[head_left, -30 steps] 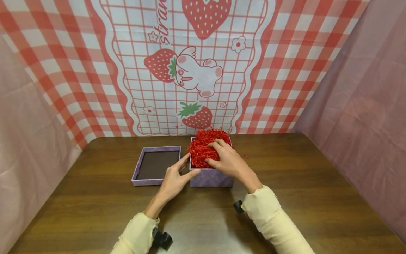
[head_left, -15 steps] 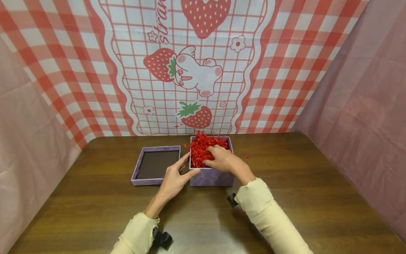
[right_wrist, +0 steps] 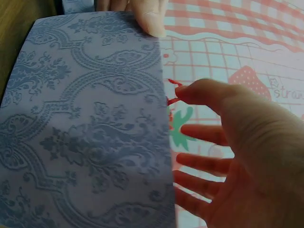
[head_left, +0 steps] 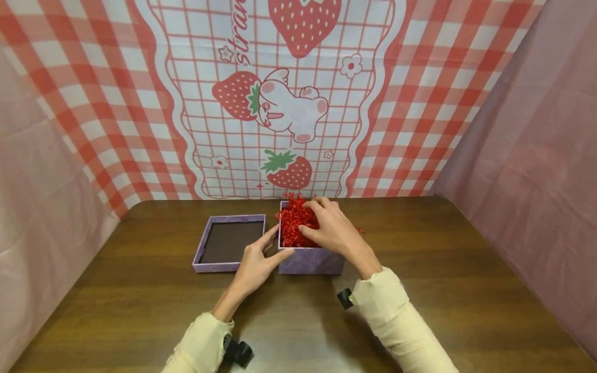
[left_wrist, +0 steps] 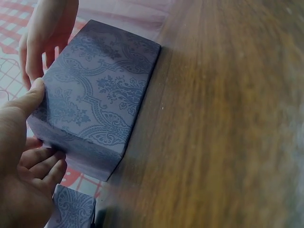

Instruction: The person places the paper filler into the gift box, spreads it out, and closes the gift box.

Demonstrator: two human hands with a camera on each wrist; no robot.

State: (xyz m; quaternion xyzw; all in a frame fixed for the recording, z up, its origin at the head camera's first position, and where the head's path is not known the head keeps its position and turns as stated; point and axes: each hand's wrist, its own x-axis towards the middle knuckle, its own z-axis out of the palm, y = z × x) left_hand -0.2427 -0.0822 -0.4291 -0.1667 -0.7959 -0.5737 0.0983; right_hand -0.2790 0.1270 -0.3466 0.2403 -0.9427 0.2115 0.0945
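Holding the near left corner of the purple box [head_left: 311, 261] between thumb and fingers, the left hand [head_left: 255, 263] sits beside the lid [head_left: 216, 267]; the right hand [head_left: 335, 231], fingers and thumb apart, touches red shredded paper [head_left: 293, 227] in the box, which stands on the table [head_left: 289, 316].

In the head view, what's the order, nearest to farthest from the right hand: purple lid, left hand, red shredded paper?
1. Red shredded paper: in the box, right at the right hand.
2. Left hand: at the box's front left corner.
3. Purple lid: farther left, on the table.
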